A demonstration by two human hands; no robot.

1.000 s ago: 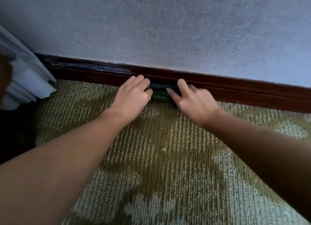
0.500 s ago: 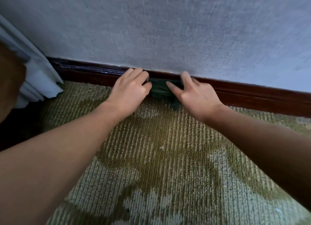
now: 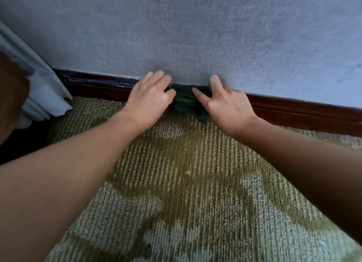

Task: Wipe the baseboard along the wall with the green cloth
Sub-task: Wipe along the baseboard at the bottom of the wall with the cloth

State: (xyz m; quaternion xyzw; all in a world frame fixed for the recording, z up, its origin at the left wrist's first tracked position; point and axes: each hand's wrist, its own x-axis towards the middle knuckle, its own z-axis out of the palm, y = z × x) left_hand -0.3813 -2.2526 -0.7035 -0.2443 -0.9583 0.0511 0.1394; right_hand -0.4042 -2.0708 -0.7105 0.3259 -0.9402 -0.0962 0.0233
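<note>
Hands meet at a dark wooden baseboard (image 3: 293, 109) under a grey wall (image 3: 195, 36): the left hand (image 3: 150, 100), fingers curled, and the right hand (image 3: 225, 107), thumb and fingers pinching, each hold one end of a bunched green cloth (image 3: 185, 101) pressed against the board, just above patterned carpet (image 3: 186, 163).

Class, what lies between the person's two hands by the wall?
The bunched green cloth against the baseboard lies between left hand and right hand, shown in the head view.

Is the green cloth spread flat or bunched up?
Bunched up: the green cloth shows gathered creases, held between the left hand and right hand against the baseboard.
</note>
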